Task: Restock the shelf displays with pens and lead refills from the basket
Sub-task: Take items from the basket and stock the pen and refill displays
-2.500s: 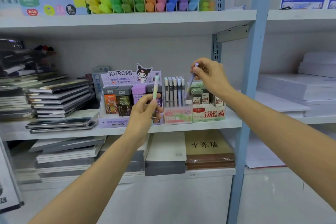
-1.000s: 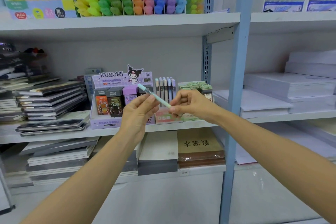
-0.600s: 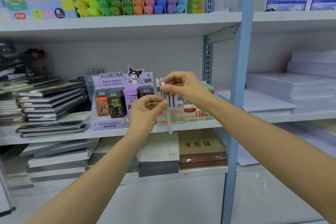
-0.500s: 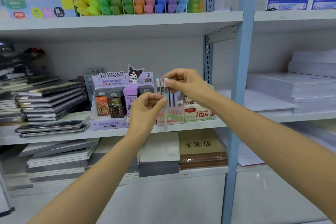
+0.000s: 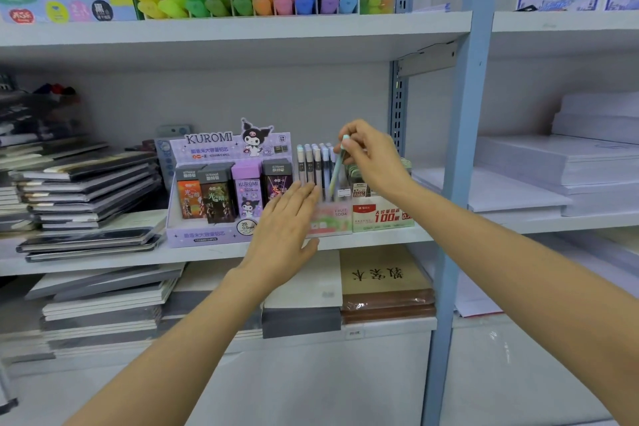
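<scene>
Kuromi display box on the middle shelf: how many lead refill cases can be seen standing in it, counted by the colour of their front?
Orange case: 1
Dark cases: 2
Lilac case: 1
Total: 4

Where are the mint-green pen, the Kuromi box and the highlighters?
mint-green pen (image 5: 336, 171), head view, middle of its barrel.
Kuromi box (image 5: 200, 235), head view, its lower front panel.
highlighters (image 5: 261, 5), head view, an orange cap.

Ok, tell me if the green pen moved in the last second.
Yes: from level before the Kuromi box, the green pen moved right and now stands tilted in the pink box.
</scene>
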`<state>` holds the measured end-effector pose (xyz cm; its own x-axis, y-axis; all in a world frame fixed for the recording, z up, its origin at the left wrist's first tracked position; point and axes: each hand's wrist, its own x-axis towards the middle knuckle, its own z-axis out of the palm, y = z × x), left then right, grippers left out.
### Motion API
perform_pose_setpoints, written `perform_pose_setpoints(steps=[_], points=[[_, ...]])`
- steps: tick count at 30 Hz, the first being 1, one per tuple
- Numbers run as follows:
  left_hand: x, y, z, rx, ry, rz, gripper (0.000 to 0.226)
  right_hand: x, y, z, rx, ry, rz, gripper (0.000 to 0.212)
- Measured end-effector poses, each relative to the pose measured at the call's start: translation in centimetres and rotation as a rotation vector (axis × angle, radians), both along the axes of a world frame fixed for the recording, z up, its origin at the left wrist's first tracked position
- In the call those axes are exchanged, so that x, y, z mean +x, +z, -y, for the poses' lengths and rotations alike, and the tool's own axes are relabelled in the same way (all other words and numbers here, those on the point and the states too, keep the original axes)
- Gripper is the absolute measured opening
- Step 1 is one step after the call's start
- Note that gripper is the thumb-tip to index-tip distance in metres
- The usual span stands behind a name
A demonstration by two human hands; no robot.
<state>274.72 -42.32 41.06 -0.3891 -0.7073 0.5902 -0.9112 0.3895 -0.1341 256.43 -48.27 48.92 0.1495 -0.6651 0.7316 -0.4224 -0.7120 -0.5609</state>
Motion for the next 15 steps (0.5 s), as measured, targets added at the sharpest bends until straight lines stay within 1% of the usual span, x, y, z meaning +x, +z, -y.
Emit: perform_pose_setpoints(steps=[4, 9, 11, 13, 15], points=[[0.1, -0.1, 0.0, -0.005, -0.018, -0.012, 0.076, -0.2, 0.1, 0.4, 0.024, -0.002, -0.065, 0.014], [0.1, -0.3, 0.0, 0.013, -0.017, -0.024, 0.077, 0.0, 0.3, 0.6, 0.047, 0.025, -0.104, 0.008], [0.0, -0.3, 0.0, 0.011, -0.024, -0.039, 0.076, 0.6, 0.1, 0.8, 0.033, 0.003, -0.089, 0.011], [-0.1, -0.3, 0.0, 0.012, -0.029, -0.05, 0.076, 1.2, -0.1, 1.0, 0.028, -0.031, -0.08, 0.01], [0.0, -0.3, -0.1, 0.01, -0.037, -0.056, 0.076, 1.7, -0.2, 1.2, 0.005, -0.104, -0.127, 0.006]])
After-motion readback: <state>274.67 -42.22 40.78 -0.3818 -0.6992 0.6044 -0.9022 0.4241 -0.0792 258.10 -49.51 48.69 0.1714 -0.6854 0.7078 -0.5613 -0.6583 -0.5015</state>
